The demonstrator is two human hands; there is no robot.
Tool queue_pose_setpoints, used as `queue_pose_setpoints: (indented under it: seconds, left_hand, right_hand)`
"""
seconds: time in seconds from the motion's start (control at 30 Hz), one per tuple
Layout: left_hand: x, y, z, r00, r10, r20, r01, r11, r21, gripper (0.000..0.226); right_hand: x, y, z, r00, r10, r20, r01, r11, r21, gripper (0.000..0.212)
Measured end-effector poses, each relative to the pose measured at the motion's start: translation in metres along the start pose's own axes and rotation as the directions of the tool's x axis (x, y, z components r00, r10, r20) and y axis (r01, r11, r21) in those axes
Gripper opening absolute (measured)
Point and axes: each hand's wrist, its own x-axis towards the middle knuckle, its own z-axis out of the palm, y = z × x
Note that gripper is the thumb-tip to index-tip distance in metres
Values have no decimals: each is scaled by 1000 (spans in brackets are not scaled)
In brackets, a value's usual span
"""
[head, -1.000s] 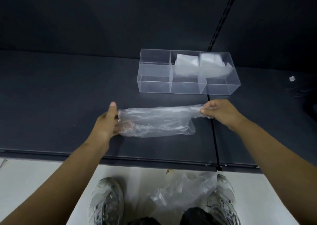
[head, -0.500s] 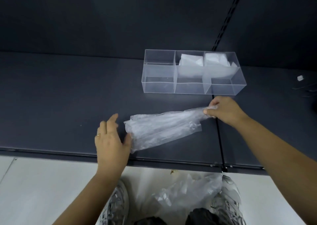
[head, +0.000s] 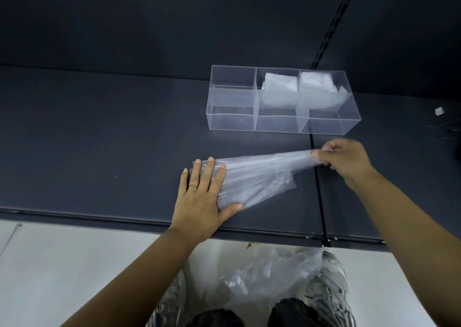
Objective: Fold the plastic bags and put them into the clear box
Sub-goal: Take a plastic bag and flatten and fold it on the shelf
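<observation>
A clear plastic bag (head: pixel 259 174) lies stretched across the dark shelf. My left hand (head: pixel 202 197) presses its wide left end flat with straight, spread fingers. My right hand (head: pixel 344 159) pinches the gathered right end and holds it slightly above the shelf. Behind them stands the clear box (head: pixel 232 117) with three compartments. Folded bags (head: pixel 282 87) fill its middle and right compartments; the left compartment holds nothing.
The dark shelf (head: pixel 99 139) has a front edge just below my left hand and a seam under my right hand. A heap of loose plastic bags (head: pixel 269 274) lies on the floor between my shoes. A small white object (head: pixel 439 111) sits far right.
My left hand let go of the bag's end and moved onto it, now pressing it flat. The right hand kept its pinch and pulled the bag taut.
</observation>
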Motion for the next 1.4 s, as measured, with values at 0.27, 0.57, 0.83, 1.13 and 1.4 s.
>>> queue_pose_setpoints:
  seconds: [0.27,0.57,0.83,1.13,1.4]
  left_hand:
    - [7,8,3,997,-71,33,70,997,38,110]
    - [9,7,7,998,-62,30,61,998,17,110]
    - [8,-4,-10,997,26,77,-30,998,58,118]
    - [-10,23,-5,954,301,2,-295,935,-196,95]
    - [-8,21,-10,960,211,-183,-263,903,-339,61]
  right_hand:
    - [-53,-36,47,765,-551,-334,317,773,-550,43]
    - [-78,-1,125,788,-424,447,615,493,-616,64]
    - [-39,34,34,900,-377,218,385,456,-802,62]
    - [-72,27,17,719,-521,461,695,509,-508,16]
    - [-63,8,10,781,-337,526,528,805,-269,16]
